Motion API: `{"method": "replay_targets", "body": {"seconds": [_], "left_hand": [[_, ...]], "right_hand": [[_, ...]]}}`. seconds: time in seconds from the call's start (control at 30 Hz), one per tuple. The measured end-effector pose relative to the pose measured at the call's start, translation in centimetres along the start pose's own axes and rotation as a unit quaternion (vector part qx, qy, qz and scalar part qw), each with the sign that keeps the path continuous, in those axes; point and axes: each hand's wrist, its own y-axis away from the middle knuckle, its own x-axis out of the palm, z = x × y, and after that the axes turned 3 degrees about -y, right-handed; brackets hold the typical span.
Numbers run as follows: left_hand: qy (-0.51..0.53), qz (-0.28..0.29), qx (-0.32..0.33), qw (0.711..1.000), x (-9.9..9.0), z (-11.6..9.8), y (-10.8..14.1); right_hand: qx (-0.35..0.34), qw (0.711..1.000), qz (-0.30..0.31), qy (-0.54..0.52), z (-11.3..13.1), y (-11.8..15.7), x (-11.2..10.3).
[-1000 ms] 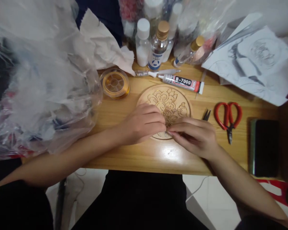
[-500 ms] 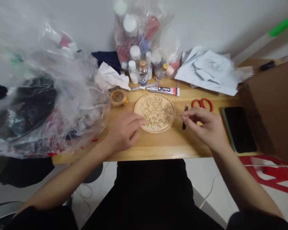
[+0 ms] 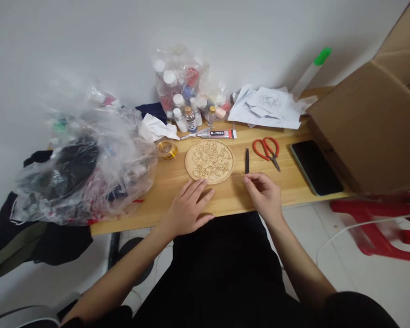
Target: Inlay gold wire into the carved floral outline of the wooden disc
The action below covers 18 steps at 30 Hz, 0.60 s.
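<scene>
A round wooden disc (image 3: 209, 161) with a carved flower pattern lies on the wooden table (image 3: 225, 197). My left hand (image 3: 187, 207) rests flat on the table just in front of the disc, fingers spread and holding nothing. My right hand (image 3: 264, 196) is to the disc's lower right. Its fingertips are pinched together on what looks like a thin wire, too fine to see well. Black tweezers (image 3: 247, 160) lie just beyond that hand.
Red scissors (image 3: 267, 149), a dark phone (image 3: 315, 166) and a big cardboard box (image 3: 369, 123) are at the right. A glue tube (image 3: 218, 134), small bottles (image 3: 187, 118), papers (image 3: 268, 107) and a wire spool (image 3: 166, 149) sit behind. A bulky plastic bag (image 3: 89, 159) fills the left.
Both hands came off the disc and drew back toward the table's front edge. The left hand opened flat. My head pulled back and up, so the view is wider.
</scene>
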Motion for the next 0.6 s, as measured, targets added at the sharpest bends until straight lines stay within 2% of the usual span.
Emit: {"method": "replay_targets", "body": {"seconds": [0.3, 0.47, 0.6], "left_hand": [[0.002, -0.002, -0.026, 1.000, 0.8, -4.7, -1.7], [-0.001, -0.005, -0.040, 0.999, 1.7, -6.3, -2.3], [0.014, 0.011, -0.035, 0.999, 1.7, -6.6, -2.3]], "right_hand": [[-0.019, 1.000, 0.007, 0.019, 0.0, -0.4, 0.3], [-0.121, 0.982, -0.018, 0.147, -0.2, -0.4, 0.9], [-0.126, 0.967, -0.006, 0.220, -0.3, -0.3, 1.0]]}}
